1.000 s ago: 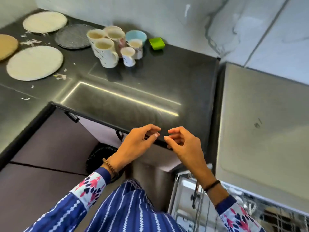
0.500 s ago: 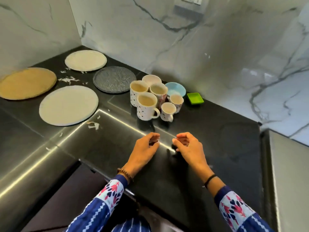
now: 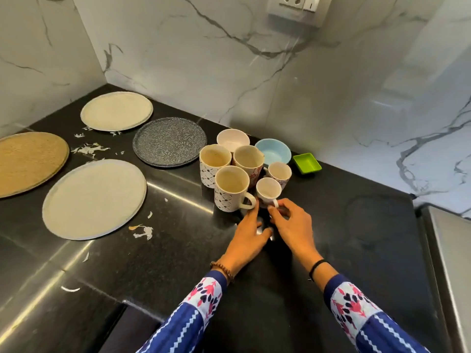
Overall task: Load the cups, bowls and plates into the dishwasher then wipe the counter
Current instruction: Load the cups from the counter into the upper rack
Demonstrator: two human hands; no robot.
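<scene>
The small cup [image 3: 268,189] has its base hidden behind the right hand [image 3: 293,225].

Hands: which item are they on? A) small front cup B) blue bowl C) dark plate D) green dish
A: the left hand and right hand are both at the small front cup, with the right fingers curled at its handle.

The black counter [image 3: 356,225] carries four plates, lying apart on its left: a cream plate [image 3: 116,111] at the back, a tan plate [image 3: 28,163] at the edge, a pale grey plate [image 3: 94,198] nearest, and a speckled plate [image 3: 169,141] towards the middle. Pale scraps [image 3: 89,149] lie among them. Beside the speckled plate, three tall mugs [image 3: 232,180], a back cup [image 3: 279,172] and a front cup [image 3: 268,189] stand bunched. Behind them are a white bowl [image 3: 233,139], a blue bowl [image 3: 273,151] and a green dish [image 3: 306,163].
</scene>
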